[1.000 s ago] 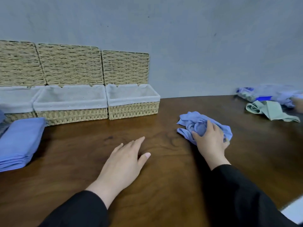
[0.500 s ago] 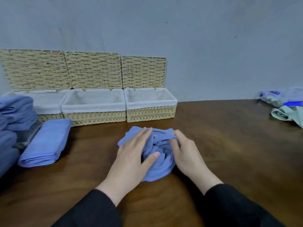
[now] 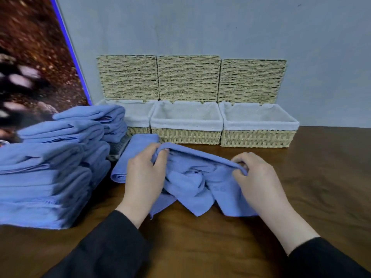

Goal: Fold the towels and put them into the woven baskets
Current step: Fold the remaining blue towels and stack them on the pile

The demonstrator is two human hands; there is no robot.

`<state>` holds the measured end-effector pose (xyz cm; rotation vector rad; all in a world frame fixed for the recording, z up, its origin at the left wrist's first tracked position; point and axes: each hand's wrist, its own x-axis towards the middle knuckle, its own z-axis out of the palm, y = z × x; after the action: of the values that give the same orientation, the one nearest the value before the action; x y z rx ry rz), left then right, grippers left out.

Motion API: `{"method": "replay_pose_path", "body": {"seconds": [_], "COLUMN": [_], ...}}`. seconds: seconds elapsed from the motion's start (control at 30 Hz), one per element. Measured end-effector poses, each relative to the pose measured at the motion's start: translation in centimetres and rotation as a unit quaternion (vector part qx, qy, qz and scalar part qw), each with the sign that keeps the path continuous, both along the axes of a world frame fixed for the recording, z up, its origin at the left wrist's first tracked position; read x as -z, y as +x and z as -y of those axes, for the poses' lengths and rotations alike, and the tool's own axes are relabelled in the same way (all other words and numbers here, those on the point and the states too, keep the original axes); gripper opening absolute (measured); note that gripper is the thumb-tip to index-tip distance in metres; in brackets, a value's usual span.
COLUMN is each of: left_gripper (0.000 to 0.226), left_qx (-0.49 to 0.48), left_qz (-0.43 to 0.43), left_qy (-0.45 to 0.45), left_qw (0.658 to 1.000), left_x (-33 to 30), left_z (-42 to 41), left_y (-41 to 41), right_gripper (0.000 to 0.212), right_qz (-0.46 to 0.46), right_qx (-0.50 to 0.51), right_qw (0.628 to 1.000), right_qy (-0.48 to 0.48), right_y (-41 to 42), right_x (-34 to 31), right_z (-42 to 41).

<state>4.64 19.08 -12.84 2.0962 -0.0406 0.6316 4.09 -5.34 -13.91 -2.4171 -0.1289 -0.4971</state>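
A crumpled blue towel (image 3: 197,182) lies on the wooden table (image 3: 321,177) in front of me. My left hand (image 3: 145,175) pinches its far edge at the left, and my right hand (image 3: 256,177) pinches the same edge at the right, lifting it slightly. Three woven baskets with white liners stand against the wall: the left basket (image 3: 138,119) partly hidden by towels, the middle basket (image 3: 186,135) and the right basket (image 3: 258,137), all with lids raised and nothing inside that I can see.
A tall pile of folded blue towels (image 3: 50,167) fills the left side of the table. One folded blue towel (image 3: 130,157) lies just behind my left hand. A dark patterned panel (image 3: 30,57) leans at the far left.
The towel was dragged from the right to the middle of the table. Both hands moved from pressing the bundle to pinching its far edge and spreading it apart. My view shifted left.
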Motion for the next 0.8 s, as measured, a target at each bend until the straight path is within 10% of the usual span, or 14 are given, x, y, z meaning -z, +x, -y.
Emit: {"method": "replay_pose_path", "body": {"seconds": [0.17,0.4,0.57,0.7,0.8], "left_gripper": [0.034,0.080,0.026,0.021,0.028], "left_qx": [-0.032,0.206,0.188,0.209,0.234], "left_qz": [0.011,0.082,0.086,-0.048,-0.037], "left_qy": [0.021,0.251,0.196,-0.057,-0.020], "left_qw": [0.999,0.942,0.959,0.975,0.971], "left_x": [-1.1,-0.5,-0.1,-1.2,-1.6], "left_z": [-1.5,3.3,3.3,1.5,1.2], "left_y": [0.3,-1.9,-1.9,-1.7,-2.2], "right_gripper": [0.034,0.019,0.020,0.015,0.016], "right_qz": [-0.028,-0.041,-0.060,-0.086,-0.082], "right_qx": [0.002,-0.106,-0.125,-0.185,-0.189], "right_qw": [0.989,0.976,0.960,0.961,0.947], "right_qy": [0.147,0.184,0.245,0.185,0.246], "right_y": [-0.6,-2.9,-3.2,-3.2,-3.4], "right_x": [-1.5,-2.3,-2.1,-1.6,-1.4], "right_z": [1.0,-2.3,-2.7,-2.6,-3.2]}}
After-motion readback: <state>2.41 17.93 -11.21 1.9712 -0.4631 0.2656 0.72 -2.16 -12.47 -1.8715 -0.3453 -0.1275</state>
